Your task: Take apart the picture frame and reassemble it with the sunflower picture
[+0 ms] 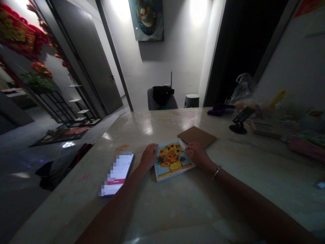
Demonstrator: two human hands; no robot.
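The left hand and right hand are resting half-curled on opposite edges of a white-bordered square sunflower mosaic panel, any grip unclear, while a flat brown cardboard sheet is lying at its one o'clock.

Both hands rest on the polished stone counter: the left hand and right hand touch opposite edges of 1 sunflower picture panel, just below a brown cardboard sheet, with a phone beside the left hand.
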